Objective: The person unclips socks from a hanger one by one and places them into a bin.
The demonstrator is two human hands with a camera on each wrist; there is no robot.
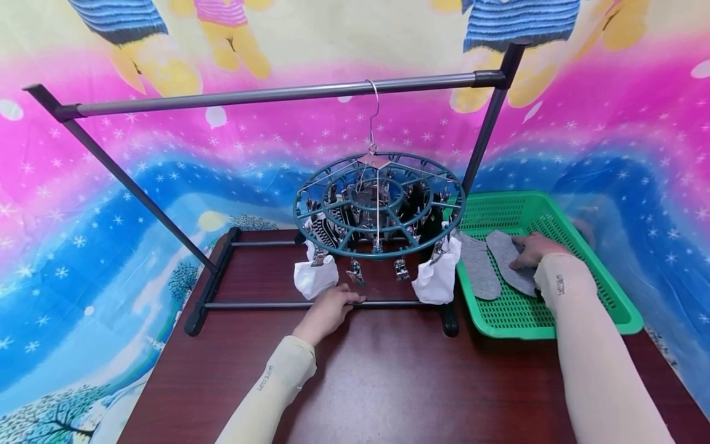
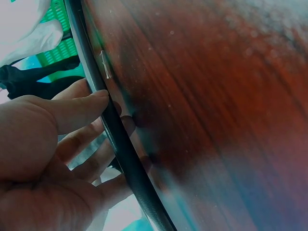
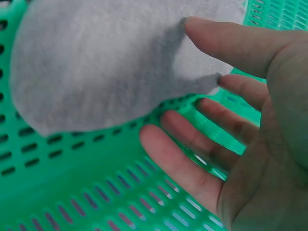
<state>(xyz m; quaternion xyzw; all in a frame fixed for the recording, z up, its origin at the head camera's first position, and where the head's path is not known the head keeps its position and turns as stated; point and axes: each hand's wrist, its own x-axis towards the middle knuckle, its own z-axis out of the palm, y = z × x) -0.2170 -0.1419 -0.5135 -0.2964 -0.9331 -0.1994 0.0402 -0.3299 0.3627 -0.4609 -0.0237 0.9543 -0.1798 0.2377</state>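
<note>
My left hand (image 1: pixel 328 308) grips the front lower bar (image 2: pixel 115 130) of a dark metal clothes rack, thumb on one side and fingers around the other. Inside a green basket (image 1: pixel 604 293), my right hand (image 1: pixel 540 248) reaches to a grey sock (image 1: pixel 507 262). In the right wrist view its thumb touches the sock's surface, the index fingertip is right at the sock's edge, and the other fingers are spread loosely. A second grey sock (image 1: pixel 481 271) lies to the left in the basket.
A round green clip hanger (image 1: pixel 302 213) hangs from the rack's top rail (image 1: pixel 277 94). Clipped to it are a white sock (image 1: pixel 316 277) at left, another white sock (image 1: pixel 438 277) at right, and dark and patterned pieces behind. The rack stands on a reddish-brown table (image 1: pixel 399 370) before a printed cloth.
</note>
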